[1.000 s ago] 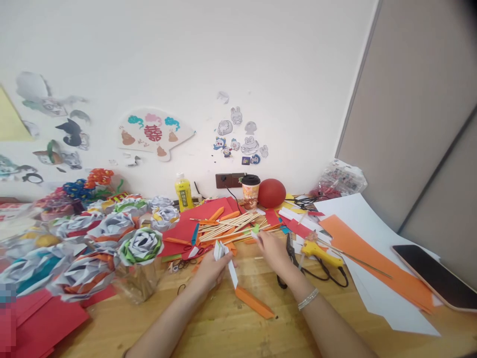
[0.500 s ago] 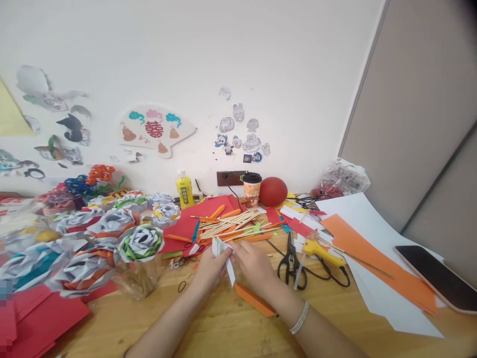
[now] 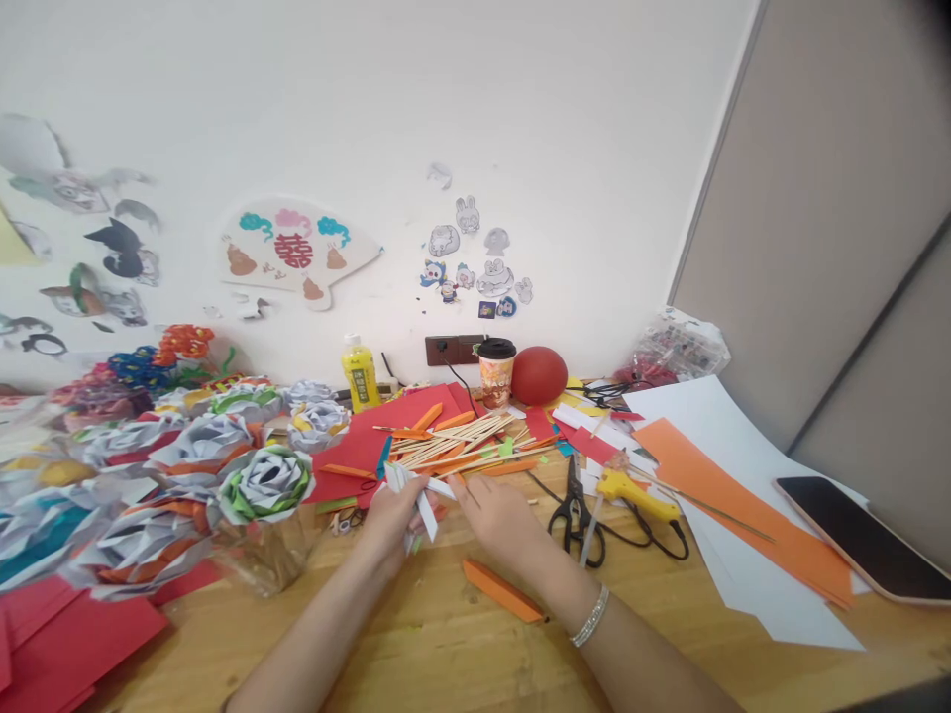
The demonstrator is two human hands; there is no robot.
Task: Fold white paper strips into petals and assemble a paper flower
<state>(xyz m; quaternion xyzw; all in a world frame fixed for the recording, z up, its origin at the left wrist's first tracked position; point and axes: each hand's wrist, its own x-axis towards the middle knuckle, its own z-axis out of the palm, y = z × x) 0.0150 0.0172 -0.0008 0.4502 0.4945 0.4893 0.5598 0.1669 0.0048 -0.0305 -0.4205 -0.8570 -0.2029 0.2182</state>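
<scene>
My left hand (image 3: 386,523) is closed on a small bundle of folded white paper strips (image 3: 413,493), held just above the wooden table (image 3: 446,654). My right hand (image 3: 496,515) is beside it, its fingers pinched on the right end of the same white strips. A folded orange strip (image 3: 502,590) lies on the table just in front of my right wrist. A pile of thin wooden sticks (image 3: 453,448) mixed with orange strips lies right behind both hands.
Black scissors (image 3: 573,505) and a yellow glue gun (image 3: 631,492) lie right of my hands. Paper roses (image 3: 262,482) crowd the left side. Red paper (image 3: 371,436), a yellow bottle (image 3: 356,372), a cup (image 3: 495,371), a red ball (image 3: 539,375) stand behind. Orange and white sheets (image 3: 735,505) and a phone (image 3: 862,540) lie right.
My right hand came back from the stick pile to the left hand and took hold of the white strips. The bundle has turned and spread. The view shifted slightly left.
</scene>
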